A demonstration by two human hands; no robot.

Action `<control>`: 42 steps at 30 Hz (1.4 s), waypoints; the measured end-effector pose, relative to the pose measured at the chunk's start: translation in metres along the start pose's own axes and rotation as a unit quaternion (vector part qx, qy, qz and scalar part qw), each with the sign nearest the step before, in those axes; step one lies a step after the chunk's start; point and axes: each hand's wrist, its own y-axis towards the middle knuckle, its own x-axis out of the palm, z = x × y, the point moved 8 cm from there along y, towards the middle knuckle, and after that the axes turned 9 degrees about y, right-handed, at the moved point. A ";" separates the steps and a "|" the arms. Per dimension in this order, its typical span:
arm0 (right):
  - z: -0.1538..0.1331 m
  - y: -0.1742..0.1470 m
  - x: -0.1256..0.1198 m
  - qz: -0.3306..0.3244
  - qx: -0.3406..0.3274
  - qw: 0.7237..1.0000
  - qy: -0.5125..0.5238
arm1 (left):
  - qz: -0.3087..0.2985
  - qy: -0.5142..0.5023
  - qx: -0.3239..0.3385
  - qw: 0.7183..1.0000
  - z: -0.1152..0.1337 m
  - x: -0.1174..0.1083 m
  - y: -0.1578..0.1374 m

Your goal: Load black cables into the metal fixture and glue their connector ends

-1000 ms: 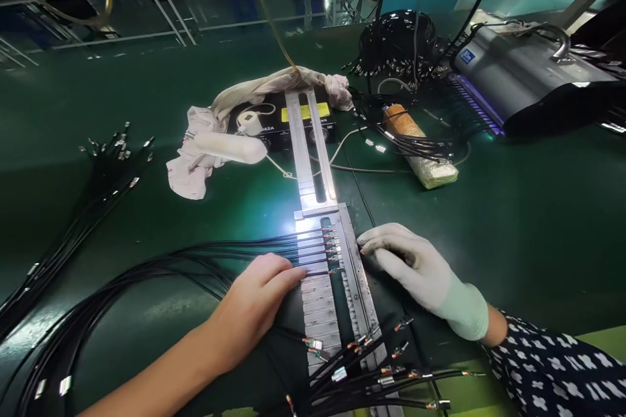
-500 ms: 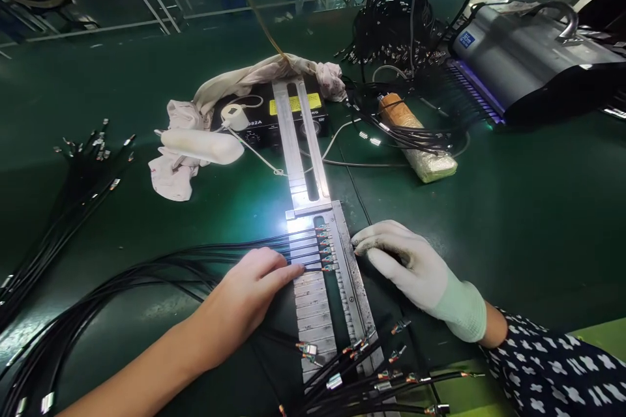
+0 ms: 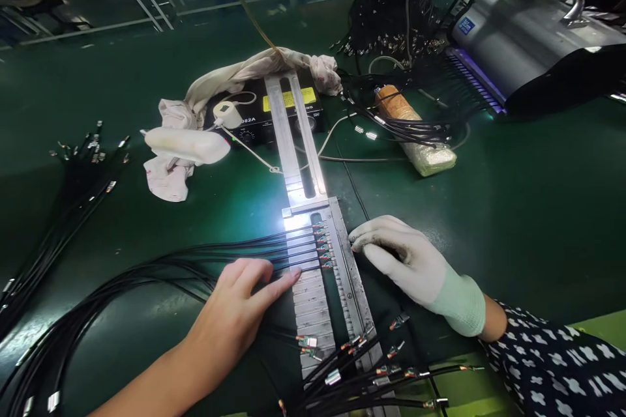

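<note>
A slotted metal fixture (image 3: 309, 303) runs away from me down the bench. Several black cables (image 3: 274, 249) lie side by side across it, their stripped, wired ends (image 3: 323, 246) in the slot by the right-hand rail (image 3: 348, 273). My bare left hand (image 3: 239, 303) rests over the cables, thumb stretched apart from the bent fingers; its tip touches the fixture just below the lowest cable. At the rail's outer edge is my gloved right hand (image 3: 411, 260), fingers curled together and tips against the metal. Whatever those fingertips pinch is hidden.
Loose cable ends (image 3: 362, 365) overlap the fixture's near end. A white lamp (image 3: 188, 145) lies on cloth (image 3: 166, 179) beside a black control box (image 3: 249, 127). A wrapped block (image 3: 415, 133), a coiled cable bundle (image 3: 391, 19) and a grey machine with violet light (image 3: 538, 45) stand behind right.
The left thumb has slid slightly away from the lowest cable, and the left fingers have drawn back a little. The right hand stays at the rail. The whole view has shifted slightly.
</note>
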 end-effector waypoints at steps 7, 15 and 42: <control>0.003 0.001 0.000 0.013 -0.003 1.000 0.003 | 0.006 -0.008 0.014 1.000 0.000 0.007 -0.001; -0.003 -0.002 0.000 0.010 -0.031 0.999 -0.011 | -0.088 -0.077 -0.002 0.993 0.015 -0.008 -0.018; -0.003 0.002 -0.001 0.022 -0.003 1.000 -0.003 | 0.020 -0.103 0.029 0.994 0.022 -0.001 0.020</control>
